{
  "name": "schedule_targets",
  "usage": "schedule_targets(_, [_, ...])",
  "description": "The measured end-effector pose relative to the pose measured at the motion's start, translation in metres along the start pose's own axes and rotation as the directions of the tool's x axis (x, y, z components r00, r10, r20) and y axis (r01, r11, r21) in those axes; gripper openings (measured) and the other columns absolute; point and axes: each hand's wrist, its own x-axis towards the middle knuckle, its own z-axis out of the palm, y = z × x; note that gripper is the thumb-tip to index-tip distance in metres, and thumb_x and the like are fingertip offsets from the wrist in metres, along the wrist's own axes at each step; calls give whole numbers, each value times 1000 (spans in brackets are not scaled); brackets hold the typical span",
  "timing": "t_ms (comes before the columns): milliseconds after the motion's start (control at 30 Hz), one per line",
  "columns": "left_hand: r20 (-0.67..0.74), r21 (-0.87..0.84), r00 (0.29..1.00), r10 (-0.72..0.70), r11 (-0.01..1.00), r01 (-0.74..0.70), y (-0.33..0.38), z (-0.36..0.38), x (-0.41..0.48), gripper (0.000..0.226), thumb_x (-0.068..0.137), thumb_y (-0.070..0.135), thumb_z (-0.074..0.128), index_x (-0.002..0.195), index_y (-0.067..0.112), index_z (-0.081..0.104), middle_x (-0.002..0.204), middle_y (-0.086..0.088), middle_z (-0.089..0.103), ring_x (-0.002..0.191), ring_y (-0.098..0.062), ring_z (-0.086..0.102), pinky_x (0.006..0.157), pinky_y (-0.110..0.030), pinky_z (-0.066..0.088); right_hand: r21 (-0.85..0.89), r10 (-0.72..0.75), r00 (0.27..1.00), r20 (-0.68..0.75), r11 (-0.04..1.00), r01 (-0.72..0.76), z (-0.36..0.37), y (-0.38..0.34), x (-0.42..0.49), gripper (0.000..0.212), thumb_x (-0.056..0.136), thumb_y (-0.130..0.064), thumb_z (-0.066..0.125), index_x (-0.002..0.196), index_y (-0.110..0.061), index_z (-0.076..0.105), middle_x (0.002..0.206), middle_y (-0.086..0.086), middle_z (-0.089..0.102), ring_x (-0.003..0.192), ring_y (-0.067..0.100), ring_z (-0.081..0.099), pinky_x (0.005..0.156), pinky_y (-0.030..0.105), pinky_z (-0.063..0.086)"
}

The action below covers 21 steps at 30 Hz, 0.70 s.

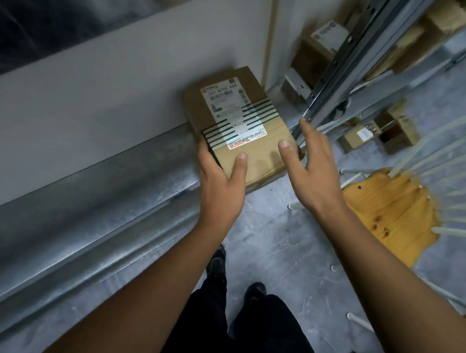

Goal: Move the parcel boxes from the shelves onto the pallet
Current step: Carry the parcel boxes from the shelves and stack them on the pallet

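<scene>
A flat brown parcel box [259,147] with a white label and black striped tape juts out over the front edge of the grey shelf board [92,102]. My left hand [221,186] grips its near left corner, thumb on top and fingers under the side. Stretched out beside the box's right edge is my right hand [312,160], fingers straight, its thumb tip resting on the box top. No pallet is in view.
The shelf's metal front beam [98,192] runs diagonally below the board. A steel upright [340,64] stands right of the box, with more parcel boxes [319,48] on lower shelves and others [379,135] on the floor. A wooden chair [392,210] stands at right.
</scene>
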Motion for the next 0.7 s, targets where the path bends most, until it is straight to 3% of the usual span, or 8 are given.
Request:
schedule_targets(100, [-10, -40, 1000, 17, 999, -17, -2, -1, -1, 77, 101, 33, 62, 163, 33, 15, 148, 14, 50, 119, 20, 50, 86, 5, 37, 22, -7, 999, 53, 1000, 6, -3, 2, 9, 84, 98, -75, 41, 165, -25, 29, 166, -1, 37, 152, 14, 33, 114, 28, 23])
schedule_targets(200, [-25, -62, 999, 27, 998, -29, -3, -3, -4, 78, 101, 31, 64, 163, 30, 18, 147, 23, 49, 126, 18, 49, 93, 2, 38, 102, -23, 988, 152, 995, 7, -5, 1, 17, 94, 91, -84, 40, 166, -30, 25, 170, -5, 33, 155, 12, 31, 120, 31, 28])
schedule_targets(367, [-88, -112, 996, 23, 993, -33, 2, 2, -30, 77, 102, 20, 63, 164, 29, 18, 146, 22, 54, 129, 6, 55, 109, -23, 45, 143, -129, 965, 227, 985, 98, 1, -11, 13, 88, 88, -82, 52, 160, -35, 35, 160, -10, 48, 146, 10, 46, 119, 39, 40])
schedule_targets(433, [-147, -139, 989, -2, 990, -18, 6, 1, -46, 82, 101, 28, 61, 166, 32, 11, 146, 29, 51, 131, 7, 53, 113, -31, 43, 158, -199, 957, 213, 973, 167, -3, -19, 10, 84, 88, -80, 56, 158, -37, 40, 157, -12, 50, 143, 6, 45, 116, 33, 38])
schedule_targets(500, [-198, -178, 980, -33, 984, -3, 13, -8, -59, 87, 97, 38, 60, 166, 37, 7, 150, 24, 50, 136, 0, 52, 116, -39, 44, 177, -286, 926, 245, 953, 247, -8, -28, 8, 81, 88, -79, 58, 157, -40, 41, 153, -15, 51, 139, 2, 43, 110, 28, 36])
schedule_targets(700, [-414, -307, 907, -77, 950, -59, 26, -63, -99, 95, 84, 67, 69, 163, 42, 22, 151, 13, 55, 135, -15, 59, 112, -51, 48, 289, -468, 763, 446, 882, 372, 1, -72, -17, 88, 86, -78, 60, 162, -47, 28, 148, -6, 49, 142, 22, 47, 116, 55, 42])
